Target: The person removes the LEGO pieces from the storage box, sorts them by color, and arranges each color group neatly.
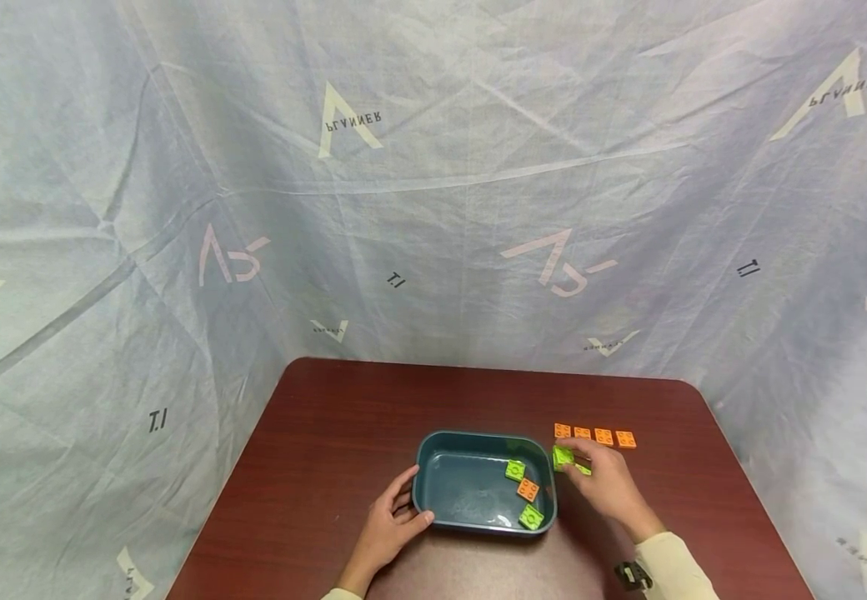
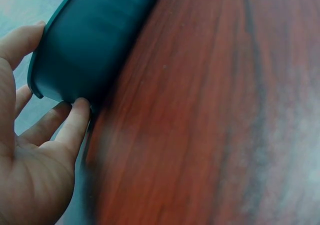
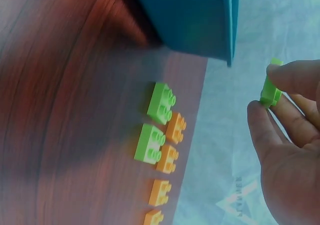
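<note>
A dark teal plastic container [image 1: 471,528] sits on the table, with two green toy bricks [image 1: 515,471] and one orange toy brick [image 1: 528,489] inside. My left hand [image 1: 388,521] holds the container's left end, thumb near the front corner and fingers along the side. Just beyond the container's right wall, my right hand [image 1: 609,483] pinches a green toy brick [image 3: 271,91] between thumb and fingertips, above the table. Under that hand, two more green bricks [image 3: 150,144] lie beside a row of several orange bricks [image 3: 159,192].
The dark red wooden table [image 1: 328,433] has rounded far corners. Grey printed cloth [image 1: 441,208] hangs behind it and along both sides. A dark strap [image 1: 633,575] circles the right wrist.
</note>
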Demonstrator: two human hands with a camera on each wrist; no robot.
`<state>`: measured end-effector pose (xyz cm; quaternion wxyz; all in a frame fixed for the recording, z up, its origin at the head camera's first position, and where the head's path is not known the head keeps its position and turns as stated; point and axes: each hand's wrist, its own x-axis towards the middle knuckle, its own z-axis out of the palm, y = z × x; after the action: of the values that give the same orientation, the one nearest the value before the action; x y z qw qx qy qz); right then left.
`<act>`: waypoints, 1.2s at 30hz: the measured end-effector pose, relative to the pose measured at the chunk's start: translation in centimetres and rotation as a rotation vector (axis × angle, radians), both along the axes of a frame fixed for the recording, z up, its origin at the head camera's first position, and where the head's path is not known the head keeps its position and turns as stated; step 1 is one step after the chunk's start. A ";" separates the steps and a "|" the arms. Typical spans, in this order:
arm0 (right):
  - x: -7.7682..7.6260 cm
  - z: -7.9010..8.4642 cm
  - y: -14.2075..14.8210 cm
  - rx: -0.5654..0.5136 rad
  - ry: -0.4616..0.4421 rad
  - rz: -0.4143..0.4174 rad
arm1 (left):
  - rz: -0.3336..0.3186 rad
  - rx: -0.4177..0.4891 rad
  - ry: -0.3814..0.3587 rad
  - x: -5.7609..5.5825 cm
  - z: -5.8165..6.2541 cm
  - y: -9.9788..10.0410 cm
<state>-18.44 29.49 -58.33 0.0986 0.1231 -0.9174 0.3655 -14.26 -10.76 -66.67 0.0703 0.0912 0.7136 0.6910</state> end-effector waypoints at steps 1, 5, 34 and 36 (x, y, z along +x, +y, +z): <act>0.0 0.0 0.2 0.003 -0.005 -0.005 | 0.000 0.001 0.000 0.0 0.0 0.0; -0.1 -0.2 1.1 0.004 -0.009 -0.009 | 0.004 -0.008 0.000 0.0 0.0 0.0; -0.4 -1.8 6.0 0.073 -0.046 -0.083 | 0.011 -0.019 -0.009 0.1 -0.2 0.1; -0.5 -2.0 6.2 0.075 -0.053 -0.088 | 0.009 -0.017 -0.009 0.1 -0.2 0.1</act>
<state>-18.90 35.73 -60.30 0.0857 0.0765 -0.9371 0.3295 -14.14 -10.66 -66.92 0.0711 0.0842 0.7196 0.6856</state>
